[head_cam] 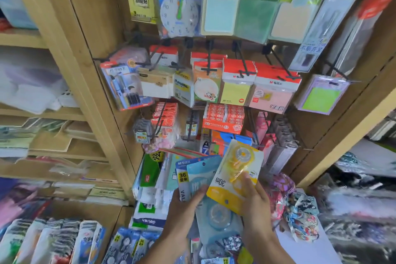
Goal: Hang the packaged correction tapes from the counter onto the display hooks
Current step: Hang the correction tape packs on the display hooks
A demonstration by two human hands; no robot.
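Yellow correction tape pack [234,178]: in the air, low in front of the display rack, tilted, its "30m" print reading sideways. It overlaps the upper right of the blue packs.
Right hand [256,203]: grips the yellow pack at its lower right edge, thumb [246,180] pressed on the front face, remaining fingers behind and out of sight.
Blue correction tape packs [199,176]: a fanned stack of at least two, one marked "36", with a further clear blue pack [218,216] hanging below them.
Left hand [184,210]: fingers curled round the stack from the left, thumb across the front.
Display hooks [243,60]: black pegs in several rows on the wooden back panel. The upper and middle rows carry sticky notes [236,90], a toy clock card [179,6] and pen packs [126,88]. The lower rows hold erasers [222,118] and small carded goods.
Free hook: a bare peg [300,148] shows at the lower right of the rack; whether it is the intended one cannot be told.
Counter [306,246]: white surface at the bottom right corner, with patterned fabric items [300,216] on it. More blue packs [132,244] lie along the bottom edge of the view.
Progress: no correction tape is identifiably hung on any peg. Judged early stage; every pack in hand, plus those below, remains to be hung.
Next requirement: the yellow pack's hang hole must be turned upward and lined up with a peg tip.
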